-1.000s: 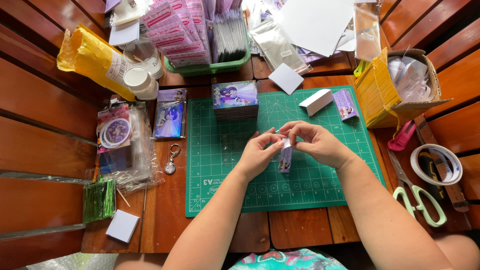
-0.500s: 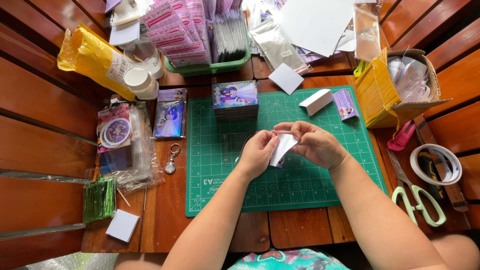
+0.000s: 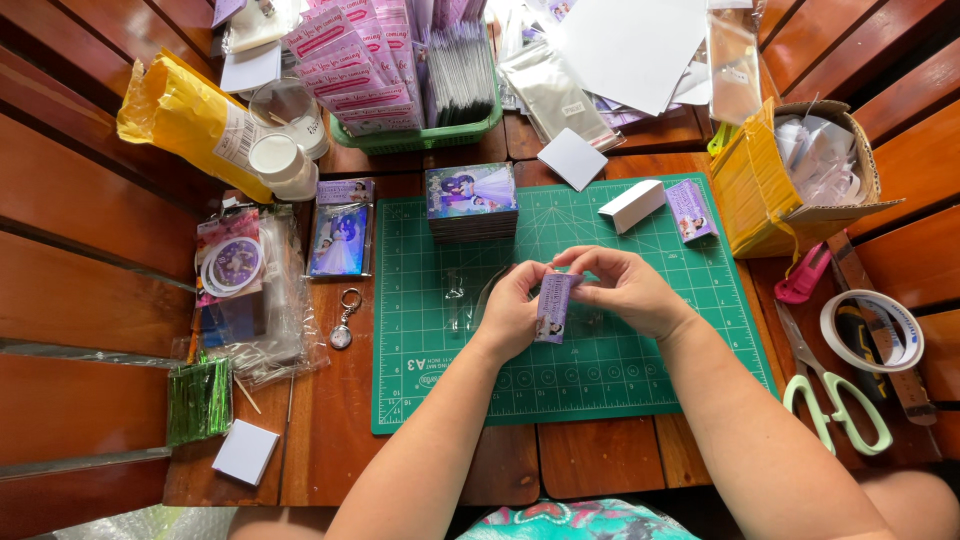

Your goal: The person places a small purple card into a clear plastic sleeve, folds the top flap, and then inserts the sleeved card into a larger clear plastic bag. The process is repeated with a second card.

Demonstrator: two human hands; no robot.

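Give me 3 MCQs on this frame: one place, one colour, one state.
1. Where do the scissors lie?
A. on the mat
B. right of the mat, on the wood
C. in the basket

2. What colour is the cutting mat?
A. blue
B. green
C. grey

3. How is the small purple card held?
A. between both hands, above the mat
B. flat on the mat, untouched
C. by one hand only

Key: B, they rest on the planks by the tape roll; B, green with a grid; A, left hand and right hand both pinch it.
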